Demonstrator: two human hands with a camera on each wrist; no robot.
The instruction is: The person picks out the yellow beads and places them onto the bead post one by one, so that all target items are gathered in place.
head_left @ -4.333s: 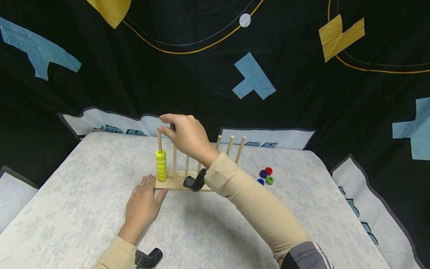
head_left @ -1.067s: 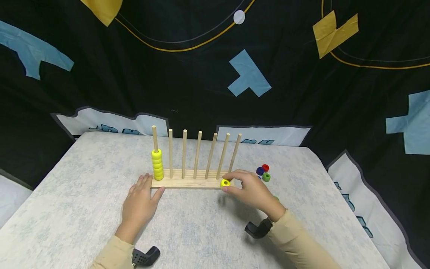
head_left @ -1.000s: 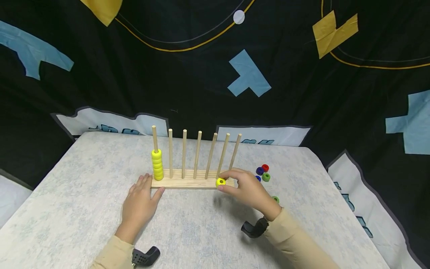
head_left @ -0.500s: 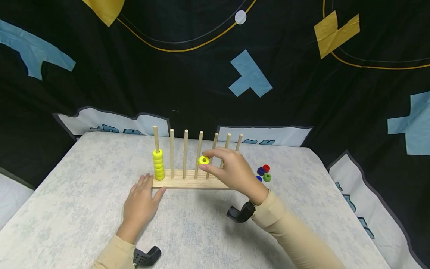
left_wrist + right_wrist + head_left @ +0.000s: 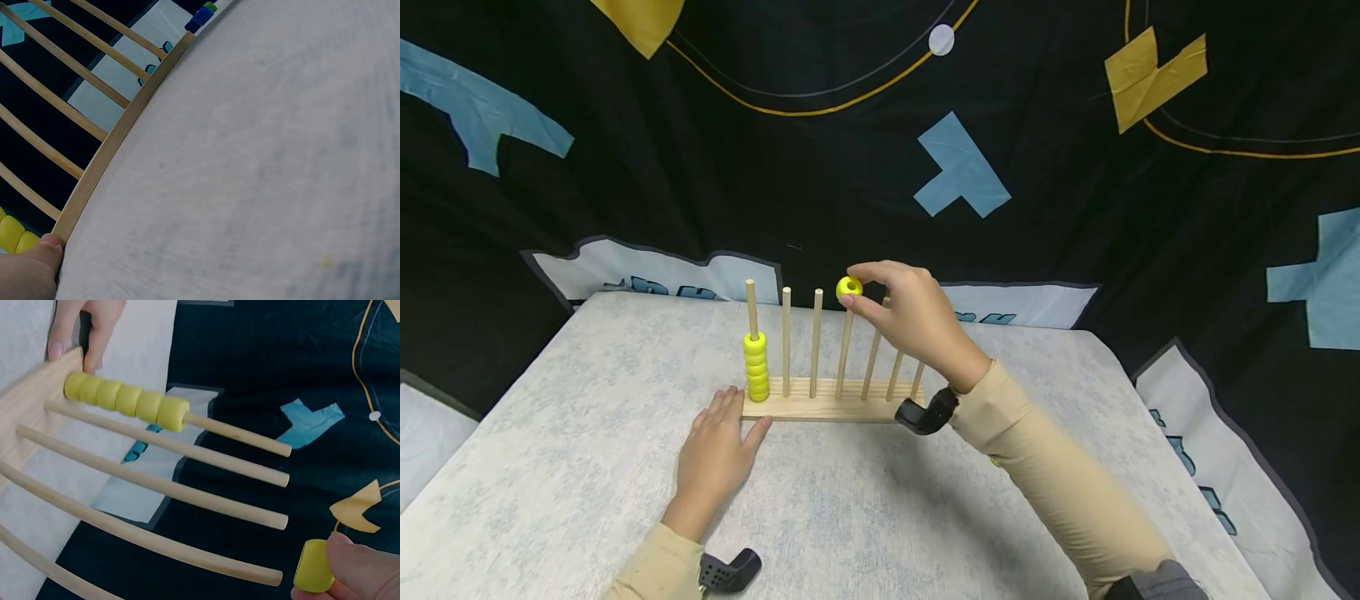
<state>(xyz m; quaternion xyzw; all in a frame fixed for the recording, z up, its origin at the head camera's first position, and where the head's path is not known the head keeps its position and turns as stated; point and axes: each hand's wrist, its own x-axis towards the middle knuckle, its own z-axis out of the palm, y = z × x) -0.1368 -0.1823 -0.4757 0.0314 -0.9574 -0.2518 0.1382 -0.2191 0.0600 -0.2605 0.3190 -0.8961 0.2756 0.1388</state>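
Note:
My right hand point(image 5: 917, 321) pinches a yellow bead point(image 5: 848, 287) between thumb and fingers, its hole showing. In the head view the bead overlaps the top of the fourth peg from the left; in the right wrist view, the held bead point(image 5: 314, 565) is just off the tip of a bare peg point(image 5: 250, 570). Several yellow beads point(image 5: 756, 367) are stacked on the leftmost peg of the wooden rack. The other pegs stand bare. My left hand point(image 5: 715, 454) rests at the left end of the rack's base point(image 5: 827, 407), thumb point(image 5: 47, 247) at its front edge.
Blue and green beads point(image 5: 200, 19) show beyond the rack's far end in the left wrist view; the right sleeve point(image 5: 1045, 467) hides that area in the head view. A black curtain point(image 5: 820, 192) hangs behind the pale table point(image 5: 625, 400).
My right hand has come back from the table's right side with another yellow bead, moved left and risen to peg-top height. The left hand has stayed at the rack's end.

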